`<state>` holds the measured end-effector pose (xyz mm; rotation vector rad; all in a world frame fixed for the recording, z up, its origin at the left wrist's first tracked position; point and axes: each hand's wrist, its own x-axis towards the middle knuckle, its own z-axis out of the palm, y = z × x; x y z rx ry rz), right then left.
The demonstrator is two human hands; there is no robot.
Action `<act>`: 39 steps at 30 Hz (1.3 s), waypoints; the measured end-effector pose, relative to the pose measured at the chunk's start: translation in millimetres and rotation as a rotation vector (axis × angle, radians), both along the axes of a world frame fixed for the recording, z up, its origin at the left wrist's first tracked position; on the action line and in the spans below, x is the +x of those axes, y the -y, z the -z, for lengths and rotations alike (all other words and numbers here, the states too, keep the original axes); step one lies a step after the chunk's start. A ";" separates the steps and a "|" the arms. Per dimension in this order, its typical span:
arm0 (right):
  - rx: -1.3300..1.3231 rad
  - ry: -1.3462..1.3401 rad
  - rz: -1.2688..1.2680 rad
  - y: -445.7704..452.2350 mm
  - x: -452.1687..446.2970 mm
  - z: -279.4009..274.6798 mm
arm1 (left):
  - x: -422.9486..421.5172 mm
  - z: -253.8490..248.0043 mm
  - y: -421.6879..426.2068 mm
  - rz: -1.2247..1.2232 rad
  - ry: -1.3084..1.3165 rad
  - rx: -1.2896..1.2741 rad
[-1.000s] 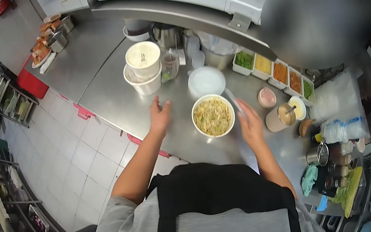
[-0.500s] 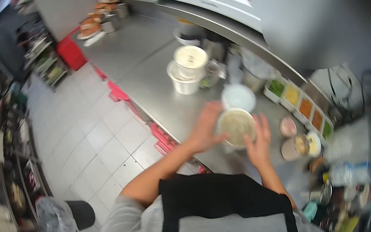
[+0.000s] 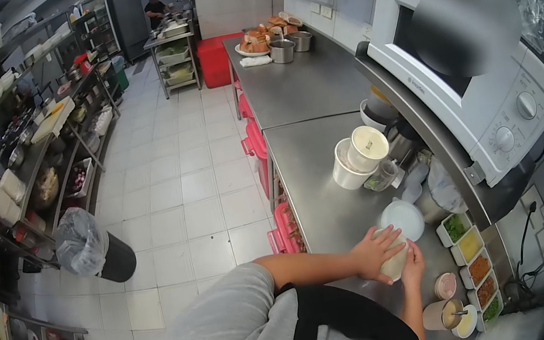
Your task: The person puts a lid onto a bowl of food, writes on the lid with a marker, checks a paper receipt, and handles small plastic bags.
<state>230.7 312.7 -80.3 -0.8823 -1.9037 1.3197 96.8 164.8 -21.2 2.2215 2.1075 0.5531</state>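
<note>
A round, pale tub is between my hands, near the counter's front edge. My left hand lies over its top with the fingers stretched out and spread. Along the tub's right side, the fingers of my right hand are closed on its rim. My hands cover much of the tub, so whether it has a lid on cannot be made out. Just beyond them sits a pale, bluish-white round lid or dish. Farther back, a lidded white tub leans on another white tub.
Several topping containers stand in a row at the right. Nearer me are a pink-filled cup and a beige container. A white microwave sits on a shelf above. A lined bin stands on the floor; another person is far back.
My left hand has moved from beside the tub to lie across its top. My right hand has closed on the tub's side. The camera's view has turned and tilted up.
</note>
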 end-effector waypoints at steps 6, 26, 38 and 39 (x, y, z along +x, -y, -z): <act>0.283 0.178 0.032 -4.1 -2.9 1.5 | -8.7 -13.3 -10.8 0.010 0.019 -0.070; 0.426 0.324 -0.092 8.1 -12.7 -36.3 | -41.0 18.9 -67.7 0.042 0.215 0.071; 0.310 0.057 -0.073 8.1 -15.1 -23.9 | -39.3 40.3 -47.4 0.040 0.817 0.169; 0.287 0.046 -0.132 4.1 -15.3 -22.0 | -34.7 44.0 -38.7 -0.062 0.866 0.210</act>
